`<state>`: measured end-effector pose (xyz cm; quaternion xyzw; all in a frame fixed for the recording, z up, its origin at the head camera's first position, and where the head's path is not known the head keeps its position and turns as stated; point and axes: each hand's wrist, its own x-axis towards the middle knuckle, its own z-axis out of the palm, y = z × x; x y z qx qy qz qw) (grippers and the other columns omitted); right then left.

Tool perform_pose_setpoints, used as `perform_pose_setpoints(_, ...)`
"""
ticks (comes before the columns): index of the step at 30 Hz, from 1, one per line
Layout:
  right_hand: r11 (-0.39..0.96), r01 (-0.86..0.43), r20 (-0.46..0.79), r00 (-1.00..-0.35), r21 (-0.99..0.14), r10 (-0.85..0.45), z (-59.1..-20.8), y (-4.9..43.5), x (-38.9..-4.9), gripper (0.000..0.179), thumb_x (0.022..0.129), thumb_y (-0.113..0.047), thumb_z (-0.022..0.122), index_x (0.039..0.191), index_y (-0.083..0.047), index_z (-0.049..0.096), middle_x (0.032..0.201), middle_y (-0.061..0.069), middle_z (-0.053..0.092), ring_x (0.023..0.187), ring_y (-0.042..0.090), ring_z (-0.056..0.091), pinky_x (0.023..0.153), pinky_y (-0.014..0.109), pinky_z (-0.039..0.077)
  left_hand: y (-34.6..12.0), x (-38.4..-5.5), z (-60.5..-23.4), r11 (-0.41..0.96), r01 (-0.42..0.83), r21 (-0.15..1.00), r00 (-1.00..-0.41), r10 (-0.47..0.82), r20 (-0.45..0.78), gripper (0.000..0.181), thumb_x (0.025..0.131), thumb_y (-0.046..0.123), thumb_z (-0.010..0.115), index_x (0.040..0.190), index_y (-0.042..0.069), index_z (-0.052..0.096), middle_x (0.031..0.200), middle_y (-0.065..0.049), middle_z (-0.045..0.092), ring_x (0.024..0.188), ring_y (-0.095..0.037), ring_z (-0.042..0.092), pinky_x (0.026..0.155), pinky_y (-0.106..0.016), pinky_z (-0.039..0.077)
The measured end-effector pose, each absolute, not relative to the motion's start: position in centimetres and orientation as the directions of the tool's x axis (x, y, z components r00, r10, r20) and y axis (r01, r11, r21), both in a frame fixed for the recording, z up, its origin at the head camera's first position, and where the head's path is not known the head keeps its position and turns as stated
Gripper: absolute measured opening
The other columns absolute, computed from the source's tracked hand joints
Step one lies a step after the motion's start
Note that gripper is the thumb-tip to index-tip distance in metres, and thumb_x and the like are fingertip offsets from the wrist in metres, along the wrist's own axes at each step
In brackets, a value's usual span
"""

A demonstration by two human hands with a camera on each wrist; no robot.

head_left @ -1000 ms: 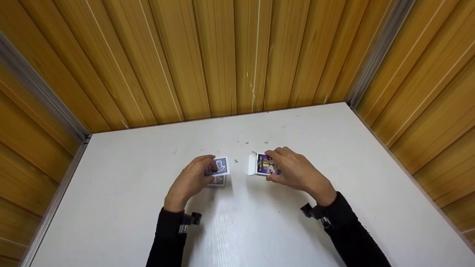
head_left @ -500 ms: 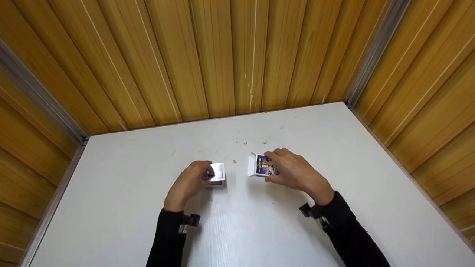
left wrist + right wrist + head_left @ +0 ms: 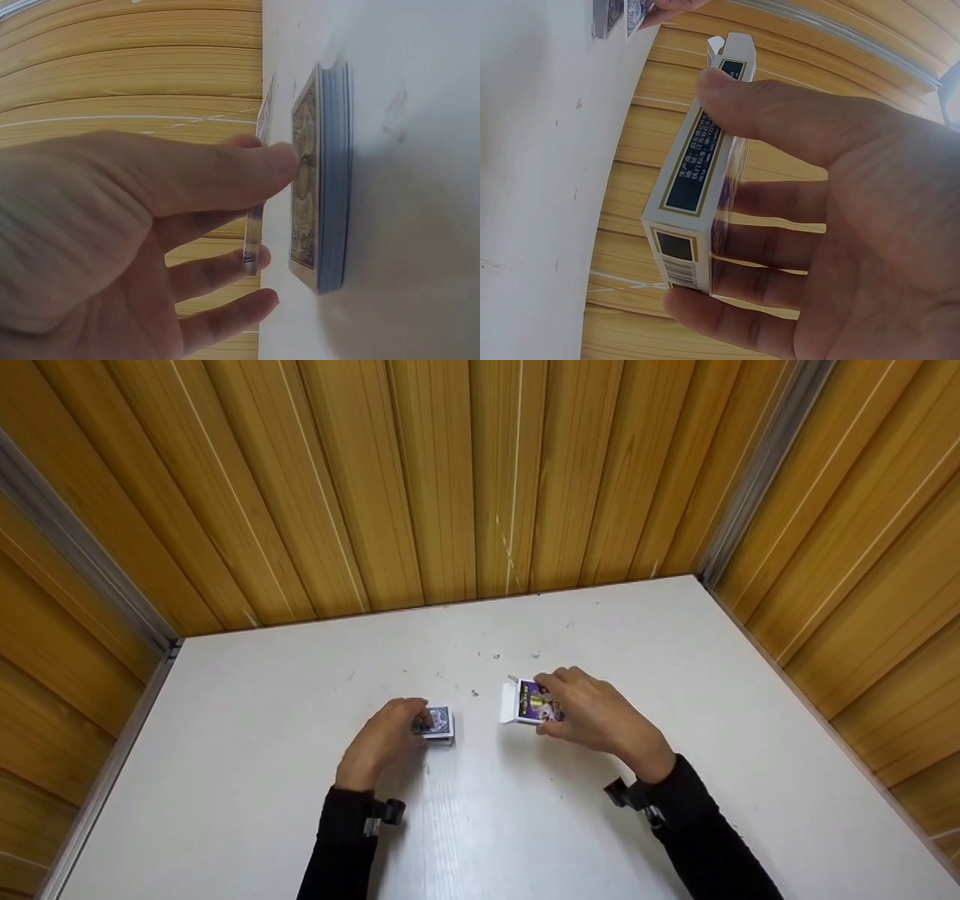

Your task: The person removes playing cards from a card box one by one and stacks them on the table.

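Note:
In the head view my left hand (image 3: 386, 741) pinches a blue-backed playing card (image 3: 439, 721) just above a deck of cards (image 3: 324, 180) on the table. The left wrist view shows that card (image 3: 255, 232) edge-on between thumb and fingers, a small gap from the deck. My right hand (image 3: 596, 709) grips a card box (image 3: 534, 701) with a purple and yellow front, thumb on one side and fingers on the other. The box's white end flap (image 3: 509, 703) hangs open towards the deck. In the right wrist view the box (image 3: 697, 157) shows its printed side and barcode end; its inside is hidden.
Both hands are over a white table (image 3: 262, 780). Yellow wood-look panels (image 3: 435, 487) rise behind it and at both sides, with metal posts (image 3: 765, 472) in the corners. Small dark marks (image 3: 496, 656) dot the tabletop beyond the hands.
My left hand has brought the card down and nearer to me, from a raised tilt to low over the deck. The right hand and box stay nearly still.

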<state>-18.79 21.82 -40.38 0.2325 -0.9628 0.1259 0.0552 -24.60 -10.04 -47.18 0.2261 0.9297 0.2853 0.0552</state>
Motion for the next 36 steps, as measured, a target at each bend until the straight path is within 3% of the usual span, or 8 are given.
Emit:
perform_pose_setpoints(4,0.864,-0.455,0.155,-0.889,-0.217,-0.430,-40.4,21.7,-18.8,0.070,0.083,-0.031,0.088,0.138,0.001,0.058,0.120,0.017,0.065,0.103,0.027,0.061,0.083,0.042,0.055,-10.0,-24.8,-47.5,0.732,0.390,0.559,-0.887,0.461,0.016,0.025,0.081,-0.013,0.075,0.096,0.006,0.072,0.127,-0.017,0.066,0.125,-0.032,0.058,0.108,-0.046,0.045)
perform_pose_setpoints(11,0.868,-0.446,0.145,-0.895,-0.220,-0.423,-40.4,21.6,-18.9,0.069,0.083,-0.030,0.088,0.138,0.000,0.059,0.121,0.016,0.065,0.104,0.026,0.060,0.083,0.042,0.055,-10.0,-24.8,-47.8,0.725,0.337,0.600,-0.900,0.434,-0.020,0.035,0.084,-0.017,0.062,0.111,0.002,0.074,0.124,-0.013,0.068,0.124,-0.027,0.059,0.110,-0.046,0.044)
perform_pose_setpoints(21,0.868,-0.443,0.137,-0.896,-0.226,-0.422,-40.5,21.5,-18.7,0.071,0.083,-0.031,0.088,0.140,0.000,0.058,0.123,0.017,0.065,0.105,0.026,0.061,0.085,0.042,0.055,-10.0,-25.1,-48.2,0.721,0.353,0.596,-0.888,0.459,-0.030,0.030,0.081,-0.017,0.070,0.100,0.006,0.072,0.114,-0.010,0.068,0.113,-0.026,0.060,0.102,-0.044,0.048)
perform_pose_setpoints(28,0.868,-0.434,0.118,-0.901,-0.241,-0.417,-40.5,21.3,-18.7,0.071,0.083,-0.031,0.088,0.140,0.000,0.058,0.124,0.017,0.065,0.105,0.026,0.060,0.086,0.042,0.054,-10.1,-25.3,-48.7,0.698,0.358,0.620,-0.879,0.475,-0.028,0.037,0.077,-0.023,0.063,0.097,0.007,0.071,0.103,-0.004,0.068,0.100,-0.021,0.060,0.092,-0.041,0.052)
perform_pose_setpoints(36,0.863,-0.449,0.133,-0.893,-0.232,-0.430,-40.6,21.3,-18.7,0.070,0.083,-0.030,0.088,0.139,0.000,0.058,0.124,0.017,0.065,0.107,0.027,0.060,0.087,0.043,0.054,-10.0,-24.9,-48.8,0.715,0.407,0.568,-0.876,0.483,0.020,0.046,0.072,-0.027,0.053,0.093,0.009,0.071,0.117,-0.008,0.067,0.117,-0.025,0.059,0.100,-0.042,0.049)
